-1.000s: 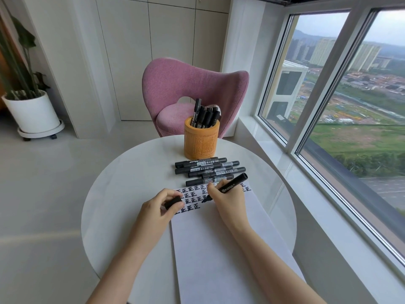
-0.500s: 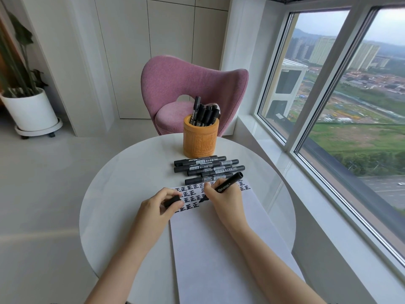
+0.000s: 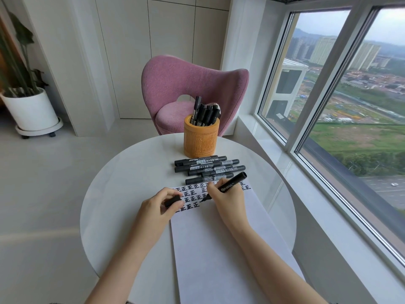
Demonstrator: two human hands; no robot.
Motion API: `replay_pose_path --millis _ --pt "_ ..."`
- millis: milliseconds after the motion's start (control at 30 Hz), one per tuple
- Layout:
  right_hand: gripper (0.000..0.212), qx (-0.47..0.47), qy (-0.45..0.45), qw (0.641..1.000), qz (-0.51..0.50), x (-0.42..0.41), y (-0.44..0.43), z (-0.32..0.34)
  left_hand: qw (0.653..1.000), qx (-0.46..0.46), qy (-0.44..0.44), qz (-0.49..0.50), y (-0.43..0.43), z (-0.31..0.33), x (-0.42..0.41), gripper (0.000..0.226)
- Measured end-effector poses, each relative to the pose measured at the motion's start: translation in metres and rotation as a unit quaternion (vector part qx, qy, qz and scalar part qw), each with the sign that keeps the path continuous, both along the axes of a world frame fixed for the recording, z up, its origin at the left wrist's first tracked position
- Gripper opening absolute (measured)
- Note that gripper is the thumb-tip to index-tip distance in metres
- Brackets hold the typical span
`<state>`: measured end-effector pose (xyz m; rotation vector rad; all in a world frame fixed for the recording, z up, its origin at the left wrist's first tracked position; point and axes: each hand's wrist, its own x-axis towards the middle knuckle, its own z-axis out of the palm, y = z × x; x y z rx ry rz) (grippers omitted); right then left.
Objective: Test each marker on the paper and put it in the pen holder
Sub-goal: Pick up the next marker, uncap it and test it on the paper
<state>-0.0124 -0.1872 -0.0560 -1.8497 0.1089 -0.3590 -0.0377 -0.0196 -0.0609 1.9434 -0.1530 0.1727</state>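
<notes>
- Head view: the right hand point(image 3: 228, 199) has its fingers point(image 3: 213, 189) curled round an uncapped marker point(image 3: 232, 182). The tip is down on the paper point(image 3: 219, 249), at the end of the lowest row of written marks.
- The left hand point(image 3: 156, 208) pinches the cap point(image 3: 173, 199) at the paper's left edge. Spare markers point(image 3: 208, 167) lie side by side on the desk point(image 3: 122, 183), between the paper and the holder point(image 3: 201, 139), which already has several standing in it.
- We think smearing is the likeliest slip, because the writing hand sits just beside rows of ink that may be wet.
- The paper could shift under a stroke. The left hand is busy with the cap, so we cannot tell whether it presses the sheet down.
- The marker's back end points at the spare markers nearby. A wide lift could nudge them and set them rolling on the round desk.
- Recapping carries its own risk. A misaligned cap would ink the fingers, and a dropped cap could roll off the desk.
- The holder looks crowded, so a marker pushed in carelessly could catch on those inside and tip it.
- A tip left resting too long may bleed ink through to the desk.
</notes>
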Motion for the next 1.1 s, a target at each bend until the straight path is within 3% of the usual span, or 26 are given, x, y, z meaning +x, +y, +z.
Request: replay_pose_path --millis 1100 --pt "0.03 0.004 0.007 1.0 0.014 0.0019 -0.0006 -0.002 1.0 -0.003 0.004 -0.001 0.0008 -0.003 0.0025 0.012"
